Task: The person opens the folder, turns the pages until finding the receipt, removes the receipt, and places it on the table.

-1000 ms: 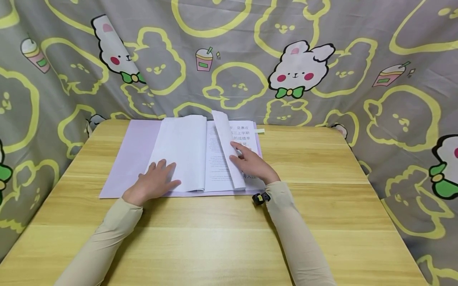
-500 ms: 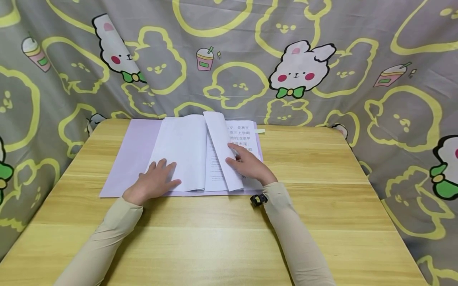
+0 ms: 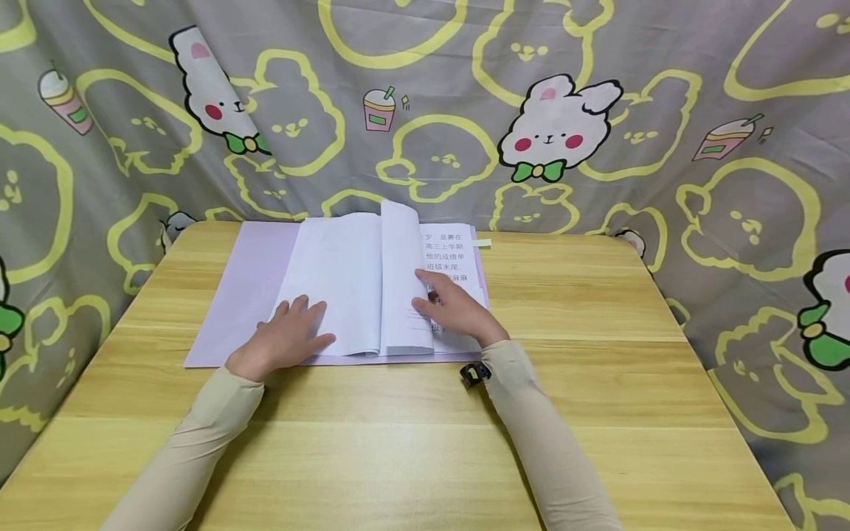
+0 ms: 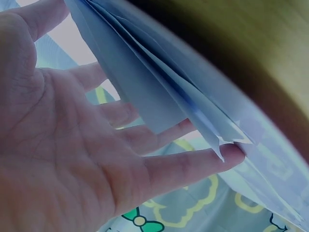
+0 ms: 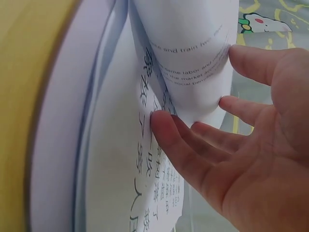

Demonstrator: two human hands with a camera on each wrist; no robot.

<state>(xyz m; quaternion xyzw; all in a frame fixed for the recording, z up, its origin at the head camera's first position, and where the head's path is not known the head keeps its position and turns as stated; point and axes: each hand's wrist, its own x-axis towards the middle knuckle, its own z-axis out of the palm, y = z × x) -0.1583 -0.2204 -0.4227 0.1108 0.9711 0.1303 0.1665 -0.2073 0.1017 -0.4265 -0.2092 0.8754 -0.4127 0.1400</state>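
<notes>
A lilac-covered folder of printed pages (image 3: pixel 222 317) lies spread out on the table. My left hand (image 3: pixel 285 339) rests with spread fingers on the white left-hand pages (image 3: pixel 341 273). From below, the left wrist view shows this hand (image 4: pixel 91 140) beside the pages' loose edges. My right hand (image 3: pixel 458 306) pushes a half-raised sheet (image 3: pixel 401 273) with its fingertips, the sheet standing curved near the fold. In the right wrist view, fairly straight fingers (image 5: pixel 253 63) touch the sheet's printed underside, and another fingertip is at the large-print page (image 5: pixel 116 159) beneath.
The wooden table (image 3: pixel 398 442) extends around the folder. A grey curtain (image 3: pixel 451 88) with cartoon rabbits and yellow outlines hangs behind and at both sides. A pale green tab (image 3: pixel 482 243) sticks out at the folder's right edge. A small black device (image 3: pixel 474 374) is at the right wrist.
The raised sheet has swung left toward the fold, showing more of the large-print page. My right hand has moved slightly left with it; the left hand stays still.
</notes>
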